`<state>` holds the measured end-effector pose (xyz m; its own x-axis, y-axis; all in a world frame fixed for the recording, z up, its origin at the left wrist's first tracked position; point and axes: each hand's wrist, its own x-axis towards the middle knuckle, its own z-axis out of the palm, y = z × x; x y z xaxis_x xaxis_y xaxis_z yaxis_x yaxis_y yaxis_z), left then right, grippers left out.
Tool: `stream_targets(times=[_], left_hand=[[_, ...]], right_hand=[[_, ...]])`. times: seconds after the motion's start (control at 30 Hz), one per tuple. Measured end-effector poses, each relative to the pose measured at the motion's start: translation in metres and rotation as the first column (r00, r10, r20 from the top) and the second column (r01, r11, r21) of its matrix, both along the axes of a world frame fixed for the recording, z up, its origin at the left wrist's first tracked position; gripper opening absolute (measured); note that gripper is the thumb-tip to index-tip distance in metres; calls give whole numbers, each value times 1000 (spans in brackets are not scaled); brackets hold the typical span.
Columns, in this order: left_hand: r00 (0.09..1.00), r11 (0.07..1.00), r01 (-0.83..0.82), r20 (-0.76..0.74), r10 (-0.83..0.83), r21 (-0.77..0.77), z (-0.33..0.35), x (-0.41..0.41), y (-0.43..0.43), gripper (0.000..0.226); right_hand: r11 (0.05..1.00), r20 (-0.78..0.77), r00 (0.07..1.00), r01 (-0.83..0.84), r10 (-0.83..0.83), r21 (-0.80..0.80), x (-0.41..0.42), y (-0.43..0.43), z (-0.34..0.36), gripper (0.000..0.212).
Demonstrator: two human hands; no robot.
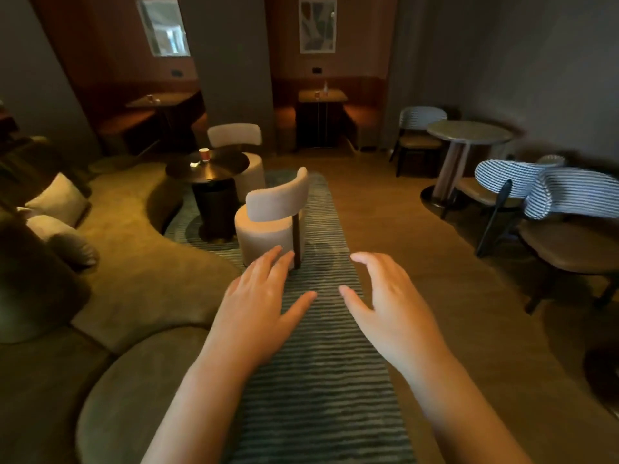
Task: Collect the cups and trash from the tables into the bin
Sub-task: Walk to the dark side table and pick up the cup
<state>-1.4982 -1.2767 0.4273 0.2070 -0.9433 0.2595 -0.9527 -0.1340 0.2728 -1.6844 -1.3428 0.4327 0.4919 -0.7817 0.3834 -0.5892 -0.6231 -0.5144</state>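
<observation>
- Head view: both hands are held out low in the centre of the frame, palms down over the striped rug [318, 380]. The left hand [258, 296] and the right hand [385, 296] have their fingers spread and loose and hold nothing.
- The nearest task item is the paper cup [204, 154], left of centre on the round dark table [227, 167]. A small white scrap [194, 164] lies just beside it, towards the lower left.
- An upper-left cup [149, 97] and an upper-centre cup [317, 94] stand on booth tables far back. They are too small to tell more.
- No bin shows anywhere in the frame.
- The step in hand looks like the approach to the dark table.
- The beige chair [274, 222] stands between the hands and the table, so go round it.
- Take the paper cup upright in one hand, in case liquid remains, and pinch the scrap with the other. One visit would then clear that table.
</observation>
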Motion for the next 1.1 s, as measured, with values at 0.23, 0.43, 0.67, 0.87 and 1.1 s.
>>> stream_targets(times=[0.23, 0.43, 0.67, 0.87, 1.1], left_hand=[[970, 970, -243, -10, 243, -33, 14, 30, -154, 84], [925, 925, -379, -18, 379, -22, 25, 64, -263, 78], [897, 898, -439, -67, 436, -34, -7, 140, -446, 75], [912, 914, -403, -111, 395, -55, -15, 194, -655, 72], [959, 961, -275, -65, 274, -7, -27, 231, -881, 73]], right_hand=[[977, -39, 977, -209, 210, 34, 37, -215, -1, 52], [934, -42, 934, -356, 356, 1, 106, -354, 6, 51], [911, -75, 908, -413, 412, 0, 185, -541, -17, 49], [947, -121, 941, -307, 316, 88, 218, -721, -22, 52], [980, -79, 982, -163, 173, 113, 229, -923, -23, 56]])
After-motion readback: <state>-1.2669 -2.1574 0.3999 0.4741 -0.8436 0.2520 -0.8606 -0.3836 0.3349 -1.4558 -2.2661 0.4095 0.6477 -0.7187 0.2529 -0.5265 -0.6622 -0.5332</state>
